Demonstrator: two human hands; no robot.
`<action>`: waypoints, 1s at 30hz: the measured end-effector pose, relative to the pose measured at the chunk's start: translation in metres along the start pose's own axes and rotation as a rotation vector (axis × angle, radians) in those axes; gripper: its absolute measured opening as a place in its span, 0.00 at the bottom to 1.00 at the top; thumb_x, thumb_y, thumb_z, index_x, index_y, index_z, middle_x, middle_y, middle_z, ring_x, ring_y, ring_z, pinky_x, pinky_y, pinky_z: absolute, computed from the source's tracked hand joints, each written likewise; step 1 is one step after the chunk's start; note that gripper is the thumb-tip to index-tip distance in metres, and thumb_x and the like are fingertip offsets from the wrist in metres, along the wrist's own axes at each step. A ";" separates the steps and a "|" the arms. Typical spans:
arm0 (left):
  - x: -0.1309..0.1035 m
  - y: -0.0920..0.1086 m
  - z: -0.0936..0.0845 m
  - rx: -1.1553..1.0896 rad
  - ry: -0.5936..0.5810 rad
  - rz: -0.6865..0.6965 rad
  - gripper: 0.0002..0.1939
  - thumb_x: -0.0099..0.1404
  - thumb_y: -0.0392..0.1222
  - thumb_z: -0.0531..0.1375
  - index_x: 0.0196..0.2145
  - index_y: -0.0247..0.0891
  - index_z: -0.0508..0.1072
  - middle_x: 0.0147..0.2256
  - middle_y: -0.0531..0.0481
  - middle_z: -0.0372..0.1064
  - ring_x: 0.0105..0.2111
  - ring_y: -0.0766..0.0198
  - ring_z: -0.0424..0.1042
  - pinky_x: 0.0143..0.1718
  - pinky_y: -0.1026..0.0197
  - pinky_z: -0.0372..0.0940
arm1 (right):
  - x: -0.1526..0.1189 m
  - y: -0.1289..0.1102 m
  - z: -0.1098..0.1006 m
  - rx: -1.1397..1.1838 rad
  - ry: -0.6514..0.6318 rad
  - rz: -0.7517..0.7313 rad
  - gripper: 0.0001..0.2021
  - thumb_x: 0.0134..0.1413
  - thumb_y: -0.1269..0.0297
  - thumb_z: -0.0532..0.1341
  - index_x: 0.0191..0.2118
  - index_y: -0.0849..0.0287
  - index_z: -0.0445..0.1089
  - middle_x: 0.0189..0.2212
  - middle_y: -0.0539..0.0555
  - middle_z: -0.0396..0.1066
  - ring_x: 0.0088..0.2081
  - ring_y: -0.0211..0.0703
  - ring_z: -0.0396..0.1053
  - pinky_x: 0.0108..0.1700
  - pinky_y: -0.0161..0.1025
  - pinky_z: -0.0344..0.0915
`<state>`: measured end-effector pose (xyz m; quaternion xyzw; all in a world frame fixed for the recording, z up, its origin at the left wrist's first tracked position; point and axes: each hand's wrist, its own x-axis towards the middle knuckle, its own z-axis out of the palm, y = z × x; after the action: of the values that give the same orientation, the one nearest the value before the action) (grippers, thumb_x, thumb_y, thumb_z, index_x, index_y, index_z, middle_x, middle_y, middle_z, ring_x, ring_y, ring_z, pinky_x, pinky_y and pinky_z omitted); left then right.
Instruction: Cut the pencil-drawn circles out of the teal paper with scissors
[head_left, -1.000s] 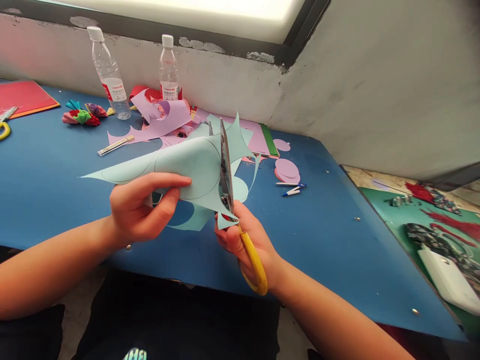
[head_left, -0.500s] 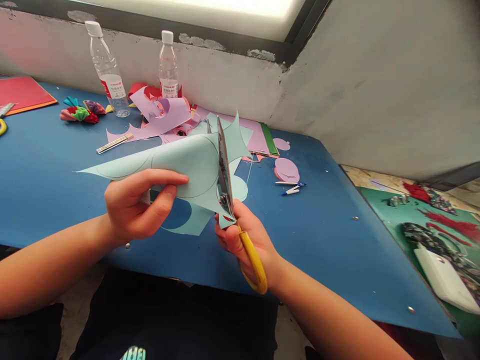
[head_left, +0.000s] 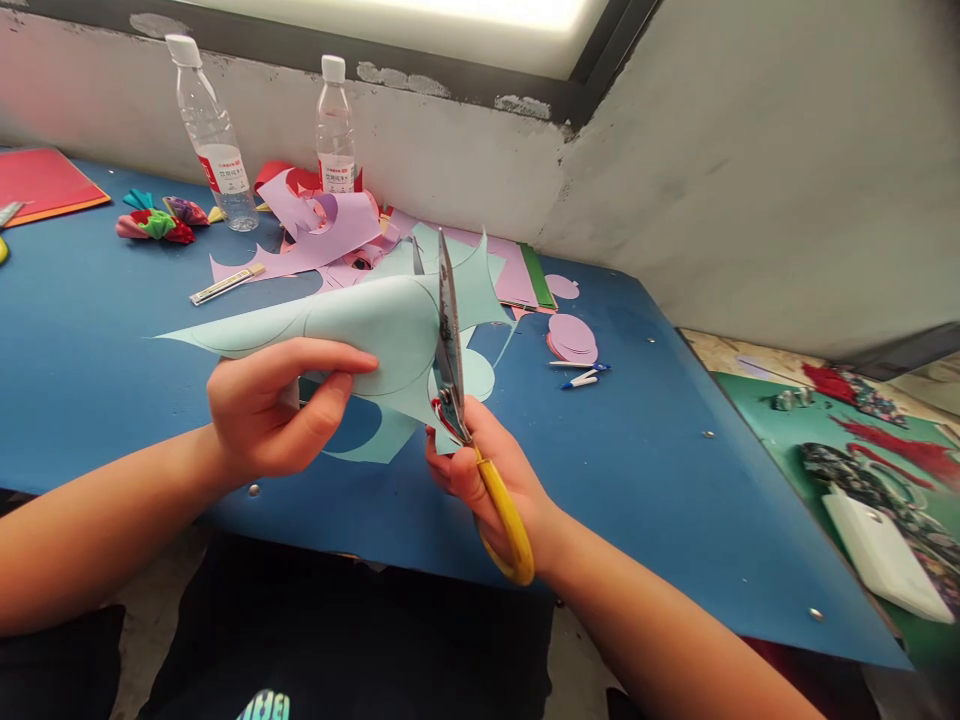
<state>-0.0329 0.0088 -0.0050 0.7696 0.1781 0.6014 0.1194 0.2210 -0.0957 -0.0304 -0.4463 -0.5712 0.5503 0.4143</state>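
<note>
My left hand (head_left: 281,405) pinches a light blue sheet of paper (head_left: 367,330) between thumb and forefinger, above the table. Curved pencil lines are drawn on the sheet, which bends over along its top. My right hand (head_left: 495,470) is closed around the yellow handles of a pair of scissors (head_left: 450,350). The scissors' blades stand apart, pointing up, with the paper between them along a drawn curve. A cut-away part of the sheet hangs to the right of the blades. Behind the scissors a pale blue paper circle (head_left: 477,374) lies partly hidden.
Two plastic bottles (head_left: 225,170) stand by the wall on the blue table (head_left: 600,500). Purple paper scraps (head_left: 345,225) lie near them. To the right are purple paper circles (head_left: 572,337) and a blue-and-white pen (head_left: 581,381). Colourful fabric pieces (head_left: 157,220) lie left, a white phone-like object (head_left: 889,555) far right.
The scissors' blades have shifted slightly along the curve, and the cut-away part of the sheet has swung a little to the right. My left hand keeps its hold. The view has shifted slightly.
</note>
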 end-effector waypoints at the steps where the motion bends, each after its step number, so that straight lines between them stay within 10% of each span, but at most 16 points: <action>1: 0.000 0.000 0.000 -0.002 -0.008 -0.002 0.14 0.81 0.45 0.68 0.57 0.61 0.92 0.37 0.50 0.90 0.26 0.60 0.81 0.21 0.55 0.76 | 0.000 0.002 0.000 0.009 -0.011 -0.017 0.39 0.67 0.13 0.67 0.49 0.48 0.62 0.31 0.43 0.56 0.32 0.42 0.49 0.34 0.43 0.51; 30: 0.008 0.005 -0.002 0.000 0.013 0.029 0.16 0.82 0.40 0.64 0.53 0.59 0.92 0.31 0.52 0.86 0.17 0.67 0.68 0.13 0.57 0.59 | 0.001 -0.003 0.002 0.035 0.022 -0.029 0.39 0.66 0.16 0.70 0.46 0.50 0.66 0.31 0.43 0.57 0.30 0.39 0.50 0.29 0.39 0.49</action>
<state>-0.0326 0.0079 0.0045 0.7681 0.1676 0.6082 0.1096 0.2184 -0.0955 -0.0277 -0.4367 -0.5634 0.5491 0.4363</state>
